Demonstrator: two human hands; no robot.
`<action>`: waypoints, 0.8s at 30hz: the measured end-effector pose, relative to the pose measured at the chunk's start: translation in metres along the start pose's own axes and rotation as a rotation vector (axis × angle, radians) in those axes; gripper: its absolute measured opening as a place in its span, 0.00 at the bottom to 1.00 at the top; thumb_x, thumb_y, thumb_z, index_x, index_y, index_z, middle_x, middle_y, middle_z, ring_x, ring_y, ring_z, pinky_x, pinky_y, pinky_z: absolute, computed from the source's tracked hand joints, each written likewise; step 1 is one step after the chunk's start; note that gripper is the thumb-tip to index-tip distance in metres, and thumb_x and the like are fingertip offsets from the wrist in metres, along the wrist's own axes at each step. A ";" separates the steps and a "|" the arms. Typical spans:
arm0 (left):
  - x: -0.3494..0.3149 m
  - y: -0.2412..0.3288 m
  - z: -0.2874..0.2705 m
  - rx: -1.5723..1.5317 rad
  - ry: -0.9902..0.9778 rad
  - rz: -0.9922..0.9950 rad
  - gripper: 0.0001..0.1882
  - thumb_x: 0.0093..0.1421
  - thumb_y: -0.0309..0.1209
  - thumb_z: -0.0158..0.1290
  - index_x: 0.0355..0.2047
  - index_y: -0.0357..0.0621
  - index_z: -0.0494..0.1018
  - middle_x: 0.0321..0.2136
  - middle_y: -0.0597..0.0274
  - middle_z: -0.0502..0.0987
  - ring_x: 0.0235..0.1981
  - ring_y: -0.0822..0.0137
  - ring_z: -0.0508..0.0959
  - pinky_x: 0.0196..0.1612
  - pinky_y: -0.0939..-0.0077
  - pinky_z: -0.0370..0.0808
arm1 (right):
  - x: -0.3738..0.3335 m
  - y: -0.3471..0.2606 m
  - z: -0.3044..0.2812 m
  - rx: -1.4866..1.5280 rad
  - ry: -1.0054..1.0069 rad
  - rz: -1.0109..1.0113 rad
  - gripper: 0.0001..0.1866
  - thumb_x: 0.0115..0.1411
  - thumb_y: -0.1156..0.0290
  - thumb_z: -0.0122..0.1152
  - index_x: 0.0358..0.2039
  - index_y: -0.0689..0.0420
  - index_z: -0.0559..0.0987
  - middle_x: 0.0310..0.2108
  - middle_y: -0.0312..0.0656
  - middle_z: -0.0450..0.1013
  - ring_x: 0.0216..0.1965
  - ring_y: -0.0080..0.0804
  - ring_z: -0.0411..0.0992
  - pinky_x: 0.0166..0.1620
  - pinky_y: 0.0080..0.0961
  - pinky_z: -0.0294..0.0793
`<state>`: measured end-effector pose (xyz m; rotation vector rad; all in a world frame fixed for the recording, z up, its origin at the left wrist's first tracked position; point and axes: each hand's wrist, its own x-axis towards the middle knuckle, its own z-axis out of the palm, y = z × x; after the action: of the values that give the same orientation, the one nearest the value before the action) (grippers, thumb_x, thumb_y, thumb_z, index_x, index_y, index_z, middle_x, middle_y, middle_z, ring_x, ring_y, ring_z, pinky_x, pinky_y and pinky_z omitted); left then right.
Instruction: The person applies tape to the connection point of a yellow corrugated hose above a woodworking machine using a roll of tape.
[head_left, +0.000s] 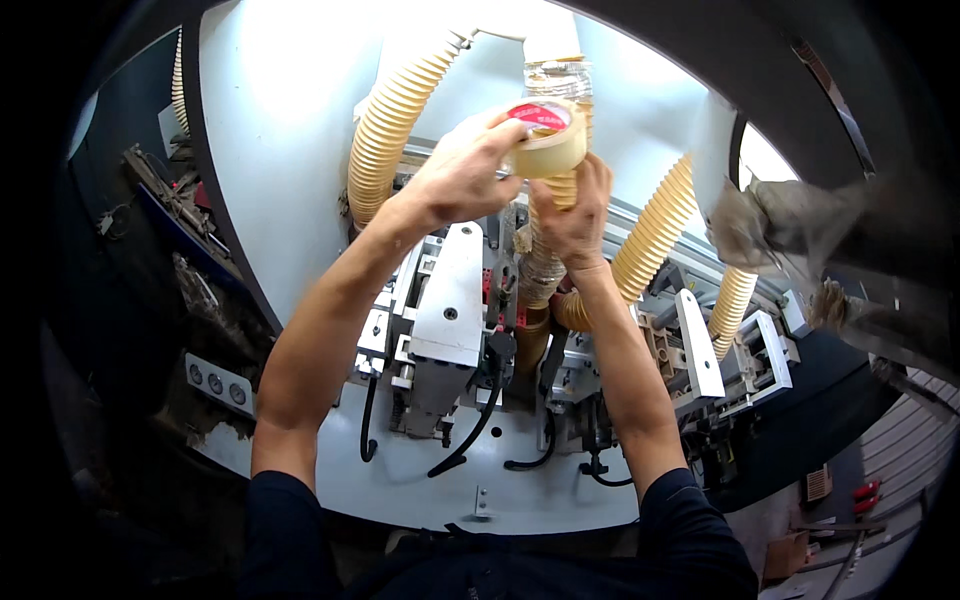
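Note:
My left hand (pixel 462 172) grips a roll of packing tape (pixel 552 158), pale yellowish with a red and white label inside its core. The roll is in front of an upright ribbed yellow hose (pixel 563 188). Closed around that hose just below the roll is my right hand (pixel 578 218); some of its fingers are hidden behind the hose. Shiny clear wrapping (pixel 543 272) covers the hose beneath my right hand, and a similar wrapped band (pixel 558 76) shows higher up at the pipe joint.
More ribbed yellow hoses rise at the left (pixel 385 125) and right (pixel 655 230). Below my arms are metal machine units (pixel 448 310) with black cables (pixel 483 425). A panel with round gauges (pixel 218 382) is at lower left. Crumpled plastic wrapping (pixel 775 220) hangs at the right.

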<state>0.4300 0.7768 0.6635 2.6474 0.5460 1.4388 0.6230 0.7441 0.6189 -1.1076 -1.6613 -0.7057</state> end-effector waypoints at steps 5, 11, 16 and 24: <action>0.026 0.044 0.017 0.074 0.057 -0.192 0.18 0.51 0.25 0.52 0.43 0.31 0.70 0.44 0.40 0.72 0.44 0.45 0.74 0.50 0.57 0.71 | 0.009 -0.019 0.011 0.440 0.028 0.173 0.30 0.47 0.70 0.68 0.51 0.58 0.67 0.50 0.47 0.64 0.53 0.41 0.62 0.55 0.37 0.63; 0.032 0.063 0.016 0.028 -0.025 -0.291 0.19 0.55 0.24 0.47 0.48 0.31 0.69 0.48 0.40 0.71 0.46 0.49 0.75 0.51 0.60 0.72 | 0.009 -0.026 0.027 0.896 0.102 0.446 0.27 0.55 0.78 0.61 0.55 0.58 0.64 0.51 0.40 0.67 0.52 0.27 0.65 0.54 0.26 0.66; 0.028 0.027 0.006 -0.810 0.285 -0.550 0.30 0.58 0.28 0.49 0.61 0.35 0.58 0.59 0.40 0.59 0.56 0.52 0.67 0.58 0.60 0.67 | 0.018 -0.034 0.017 1.093 0.360 0.576 0.17 0.54 0.78 0.65 0.45 0.61 0.75 0.42 0.38 0.75 0.44 0.22 0.71 0.47 0.21 0.72; 0.062 -0.060 0.079 -1.339 0.053 -0.460 0.40 0.53 0.45 0.61 0.61 0.42 0.58 0.57 0.53 0.65 0.59 0.58 0.63 0.61 0.56 0.57 | 0.027 -0.034 -0.001 1.134 0.413 0.534 0.15 0.55 0.77 0.64 0.44 0.64 0.75 0.41 0.38 0.75 0.42 0.23 0.72 0.47 0.17 0.69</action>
<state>0.5100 0.8617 0.6544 1.3207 0.0679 1.0846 0.5902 0.7381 0.6467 -0.4581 -1.0318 0.3497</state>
